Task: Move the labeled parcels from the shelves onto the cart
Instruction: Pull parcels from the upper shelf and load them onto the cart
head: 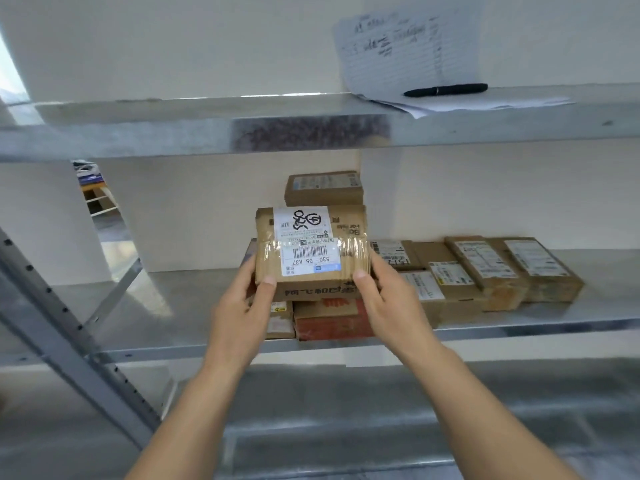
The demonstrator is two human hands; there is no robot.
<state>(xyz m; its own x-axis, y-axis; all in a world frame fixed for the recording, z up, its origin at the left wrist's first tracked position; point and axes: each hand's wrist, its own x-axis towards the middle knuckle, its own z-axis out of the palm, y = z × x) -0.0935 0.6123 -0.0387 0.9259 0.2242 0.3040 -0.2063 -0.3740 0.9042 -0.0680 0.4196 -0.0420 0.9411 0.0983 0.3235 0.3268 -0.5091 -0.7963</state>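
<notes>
Both hands clamp one parcel from either side: left hand (pixel 242 306) on its left end, right hand (pixel 388 299) on its right end. Thumbs lie on top near the front edge; the other fingers are mostly hidden. Held parcel (pixel 311 251) sits between the hands: brown carton, white labels and barcode facing up, clear tape round it.

Just under the hands is a stack of cartons (pixel 330 320) on the middle shelf (pixel 166 299). Cannot tell if the held parcel is lifted clear or rests on the stack. Beyond the hands, a small carton (pixel 323 188) sits by the wall. Right of the right hand is a row of labeled parcels (pixel 485 271), packed close. Above the hands, the upper shelf (pixel 138 133) carries a paper sheet (pixel 398 53) and a pen (pixel 446 90). Cart not in view.

Step, as judged: taking this parcel off the stack. Squeeze both ends evenly and lift straight up before pulling toward the body, so lower cartons don't drag off the shelf edge. Tape looks slick, so get fingers underneath. Stay below the upper shelf lip and don't nudge the row.
</notes>
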